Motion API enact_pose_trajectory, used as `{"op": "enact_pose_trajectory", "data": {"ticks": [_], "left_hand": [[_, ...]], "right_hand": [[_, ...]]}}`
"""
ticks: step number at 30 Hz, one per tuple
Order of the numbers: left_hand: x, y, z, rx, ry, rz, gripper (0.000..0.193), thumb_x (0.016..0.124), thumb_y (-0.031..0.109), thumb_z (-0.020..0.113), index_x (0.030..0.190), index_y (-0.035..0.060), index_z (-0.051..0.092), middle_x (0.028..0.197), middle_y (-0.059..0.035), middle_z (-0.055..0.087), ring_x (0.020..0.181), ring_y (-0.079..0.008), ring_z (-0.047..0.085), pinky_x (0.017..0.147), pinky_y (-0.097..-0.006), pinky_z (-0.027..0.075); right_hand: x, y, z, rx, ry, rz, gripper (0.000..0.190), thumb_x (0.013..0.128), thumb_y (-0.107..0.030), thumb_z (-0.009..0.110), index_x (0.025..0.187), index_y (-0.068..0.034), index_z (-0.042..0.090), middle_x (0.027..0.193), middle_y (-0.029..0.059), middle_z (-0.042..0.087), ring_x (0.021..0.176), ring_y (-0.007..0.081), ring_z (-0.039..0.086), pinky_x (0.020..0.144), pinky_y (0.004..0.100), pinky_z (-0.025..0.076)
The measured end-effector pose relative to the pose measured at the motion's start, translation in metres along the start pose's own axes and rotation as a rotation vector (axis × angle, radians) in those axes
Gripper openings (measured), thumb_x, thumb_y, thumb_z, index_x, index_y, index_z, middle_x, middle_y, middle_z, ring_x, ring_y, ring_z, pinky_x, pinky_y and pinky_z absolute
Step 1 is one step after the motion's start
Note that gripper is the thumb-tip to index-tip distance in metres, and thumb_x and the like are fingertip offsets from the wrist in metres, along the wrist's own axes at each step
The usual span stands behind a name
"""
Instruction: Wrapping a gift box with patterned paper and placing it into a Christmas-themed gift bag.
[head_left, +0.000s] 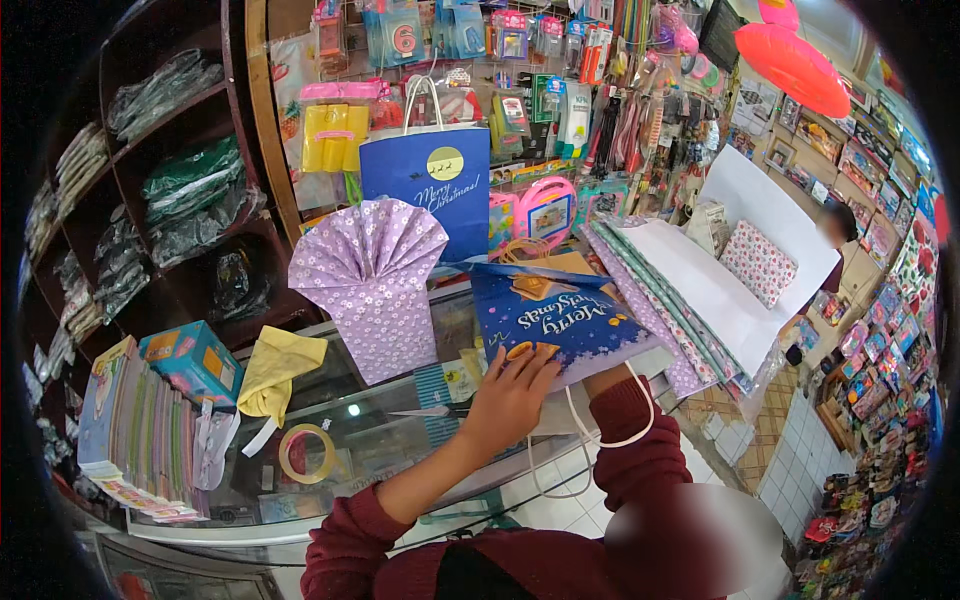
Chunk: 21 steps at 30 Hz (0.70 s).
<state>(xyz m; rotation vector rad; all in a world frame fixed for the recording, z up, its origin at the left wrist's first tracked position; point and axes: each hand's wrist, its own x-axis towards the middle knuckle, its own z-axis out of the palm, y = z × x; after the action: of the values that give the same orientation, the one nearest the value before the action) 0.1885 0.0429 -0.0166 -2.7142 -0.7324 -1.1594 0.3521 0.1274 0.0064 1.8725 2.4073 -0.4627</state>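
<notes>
A blue paper gift bag (559, 319) with Christmas lettering and orange pictures lies tilted above the glass counter, its white cord handles (609, 442) hanging toward me. My left hand (521, 386) rests on its printed face near the handle end, fingers a little apart. My right wrist (606, 377) passes between the handles; the rest of that hand is hidden by the bag. To the left stands a package wrapped in lilac flowered paper (382, 300), its top pleated into a fan. A pair of scissors (420, 412) lies on the counter below it.
A roll of tape (307, 454), a yellow cloth (277, 367), a blue box (193, 364) and a row of books (142, 427) occupy the counter's left. Behind stands another blue gift bag (425, 187). Wrapping-paper rolls (660, 307) lie at right. A person (836, 232) is farther back.
</notes>
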Motion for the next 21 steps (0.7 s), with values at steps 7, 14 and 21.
{"op": "enact_pose_trajectory", "data": {"ticks": [7, 14, 21], "left_hand": [[0.008, 0.000, 0.005, 0.084, -0.071, -0.080, 0.045, 0.072, 0.002, 0.047, 0.117, 0.0021, 0.044, 0.122, -0.0135, 0.044, 0.116, -0.0286, 0.040, 0.098, -0.0433, 0.027], [0.006, 0.005, 0.004, 0.064, -0.027, 0.026, 0.044, 0.072, 0.004, 0.049, 0.116, 0.0028, 0.047, 0.125, -0.0111, 0.042, 0.119, -0.0283, 0.037, 0.100, -0.0437, 0.025], [0.010, 0.005, 0.000, 0.015, 0.051, 0.011, 0.043, 0.071, 0.000, 0.049, 0.114, 0.0038, 0.049, 0.123, -0.0097, 0.045, 0.117, -0.0273, 0.039, 0.099, -0.0444, 0.025]], "right_hand": [[0.003, 0.003, -0.007, -0.016, -0.039, 0.004, 0.049, 0.082, -0.030, 0.043, 0.127, -0.012, 0.037, 0.133, 0.0148, 0.031, 0.120, 0.0357, 0.032, 0.101, 0.0478, 0.018], [0.010, 0.004, -0.010, -0.017, -0.081, -0.004, 0.049, 0.081, -0.030, 0.044, 0.127, -0.012, 0.037, 0.133, 0.0145, 0.031, 0.120, 0.0354, 0.032, 0.101, 0.0475, 0.018], [0.017, 0.002, -0.017, -0.019, -0.100, -0.017, 0.049, 0.081, -0.029, 0.044, 0.127, -0.013, 0.037, 0.133, 0.0142, 0.031, 0.120, 0.0351, 0.032, 0.101, 0.0473, 0.019]]}}
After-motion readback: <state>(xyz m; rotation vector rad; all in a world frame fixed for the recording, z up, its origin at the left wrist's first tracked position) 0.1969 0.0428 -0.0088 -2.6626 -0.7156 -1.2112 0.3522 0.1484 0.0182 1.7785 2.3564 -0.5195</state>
